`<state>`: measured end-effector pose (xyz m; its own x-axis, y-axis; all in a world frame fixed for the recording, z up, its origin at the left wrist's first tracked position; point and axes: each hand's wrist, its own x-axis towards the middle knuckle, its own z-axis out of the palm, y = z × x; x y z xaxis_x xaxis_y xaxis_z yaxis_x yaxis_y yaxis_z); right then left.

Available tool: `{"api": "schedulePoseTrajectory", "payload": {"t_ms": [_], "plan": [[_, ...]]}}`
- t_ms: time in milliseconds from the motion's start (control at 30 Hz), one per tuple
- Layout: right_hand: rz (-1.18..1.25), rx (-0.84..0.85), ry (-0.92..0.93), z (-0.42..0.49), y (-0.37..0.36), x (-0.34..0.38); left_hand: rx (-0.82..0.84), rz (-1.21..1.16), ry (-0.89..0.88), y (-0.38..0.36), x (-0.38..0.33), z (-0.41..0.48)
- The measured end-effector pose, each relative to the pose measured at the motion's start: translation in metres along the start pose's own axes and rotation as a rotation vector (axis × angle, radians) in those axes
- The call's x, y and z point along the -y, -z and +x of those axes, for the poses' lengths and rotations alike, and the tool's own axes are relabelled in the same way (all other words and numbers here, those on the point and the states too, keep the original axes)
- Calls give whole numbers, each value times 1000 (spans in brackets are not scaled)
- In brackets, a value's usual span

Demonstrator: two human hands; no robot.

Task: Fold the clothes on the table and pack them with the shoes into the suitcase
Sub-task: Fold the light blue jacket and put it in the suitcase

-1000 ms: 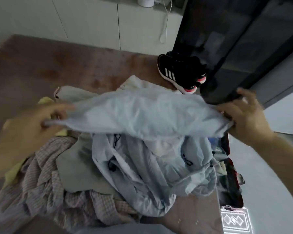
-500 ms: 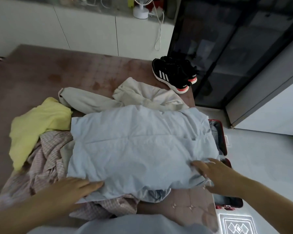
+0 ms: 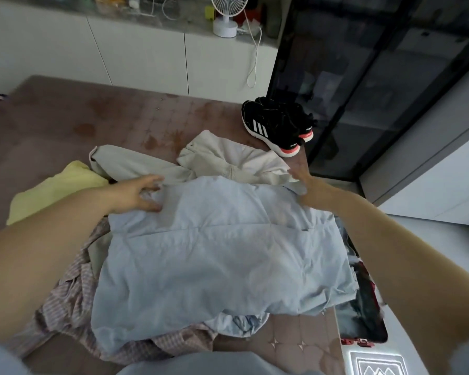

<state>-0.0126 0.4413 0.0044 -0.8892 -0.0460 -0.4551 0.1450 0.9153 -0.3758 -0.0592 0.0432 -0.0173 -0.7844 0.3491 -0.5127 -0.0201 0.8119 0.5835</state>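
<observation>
Blue shirt lay flat atop the pile on the worktop; you moved from its near edge to the far corners, left hand pinching cloth, right hand too blurred to tell, apparently ready to fold.

Suitcase mostly hidden by blue shirt; R hand blurred, grip unclear.

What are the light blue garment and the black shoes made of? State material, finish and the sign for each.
The light blue garment: thin woven cloth, perhaps cotton or a blend, matte; it creases finely and lies limp. The black shoes: probably synthetic or textile uppers, matte; white stripes, pale rubbery-looking sole, coral heel.
</observation>
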Motion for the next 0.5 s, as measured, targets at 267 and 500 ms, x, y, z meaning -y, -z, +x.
{"api": "schedulePoseTrajectory", "payload": {"t_ms": [267, 500], "plan": [[-365, 56, -49, -19, 36, -17, -87, 135, -90, 42, 14, -36], [544, 191, -6, -60, 99, -34, -209, 306, -64, 145, 48, -43]]}}
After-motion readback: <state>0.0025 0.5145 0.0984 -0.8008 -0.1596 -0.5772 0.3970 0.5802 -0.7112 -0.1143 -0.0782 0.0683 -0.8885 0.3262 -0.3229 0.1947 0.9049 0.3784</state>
